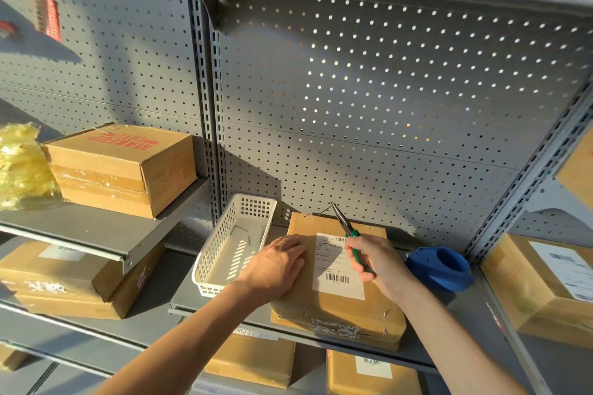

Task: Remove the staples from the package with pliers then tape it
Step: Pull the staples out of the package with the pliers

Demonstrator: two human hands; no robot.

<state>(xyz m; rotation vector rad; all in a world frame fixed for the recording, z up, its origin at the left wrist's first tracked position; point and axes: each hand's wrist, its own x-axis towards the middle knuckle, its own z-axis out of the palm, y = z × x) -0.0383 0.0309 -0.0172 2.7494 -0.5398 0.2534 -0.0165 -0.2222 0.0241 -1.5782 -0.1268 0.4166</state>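
Observation:
A flat brown cardboard package (340,308) with a white shipping label (333,269) lies on the grey shelf (449,340). My left hand (276,266) presses flat on its left side. My right hand (375,261) grips green-handled needle-nose pliers (345,224); their thin jaws point up and away over the package's far edge. A staple (387,312) shows at the package's near right corner. A blue tape dispenser (441,268) sits just right of the package.
A white plastic basket (211,263) holding a few loose staples stands left of the package. Cardboard boxes sit on the raised left shelf (122,167), below it (73,279), at the right (542,285) and underneath. Yellow plastic bags (19,167) lie far left. A perforated back panel rises behind.

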